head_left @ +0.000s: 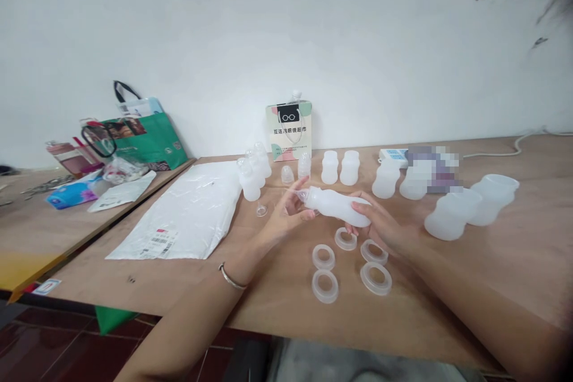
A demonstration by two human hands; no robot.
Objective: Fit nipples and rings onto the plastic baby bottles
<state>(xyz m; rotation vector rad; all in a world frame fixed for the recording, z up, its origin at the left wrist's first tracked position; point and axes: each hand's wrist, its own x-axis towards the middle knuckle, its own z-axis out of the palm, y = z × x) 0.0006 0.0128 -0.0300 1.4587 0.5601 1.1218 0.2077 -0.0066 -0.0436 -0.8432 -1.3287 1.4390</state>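
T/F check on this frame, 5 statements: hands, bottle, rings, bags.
1. The right hand holds a translucent bottle lying sideways. True.
2. The left hand rests flat on the table, away from the bottle. False: it is raised, with its fingers at the bottle's neck end.
3. Five loose plastic rings lie on the table below the hands. True.
4. The green bag stands at the right edge of the table. False: it is at the far left, against the wall.
5. The left wrist carries a bracelet. True.
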